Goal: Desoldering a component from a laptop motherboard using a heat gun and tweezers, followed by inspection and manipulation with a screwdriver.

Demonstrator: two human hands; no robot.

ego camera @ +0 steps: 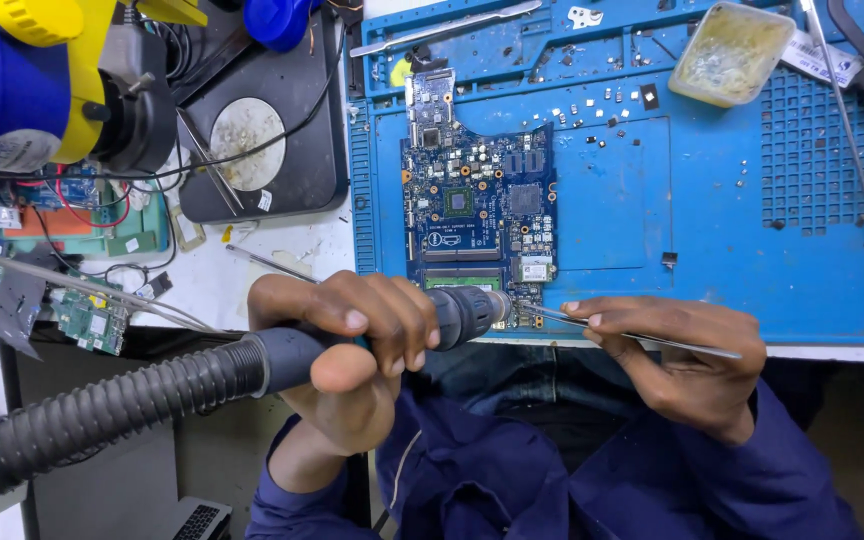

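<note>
The left hand (352, 345) wraps its grip tight around the dark, smooth handle of a hot-air tool (452, 315), whose ribbed black hose (102, 415) trails off to the left. The right hand (677, 350) pinches thin metal tweezers (642, 338) between thumb and fingertips. Both tips meet at the near edge of a blue circuit board (477, 205), flat on a blue rubbery mat (712, 230) on the bench.

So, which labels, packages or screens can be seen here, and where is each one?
White sticker: small rectangle on the black station, upper left.
White label: crumpled strip beside the clear tray, top right of the blue mat.
White label: round, on the blue and yellow device, top left.
No screens in view.
</note>
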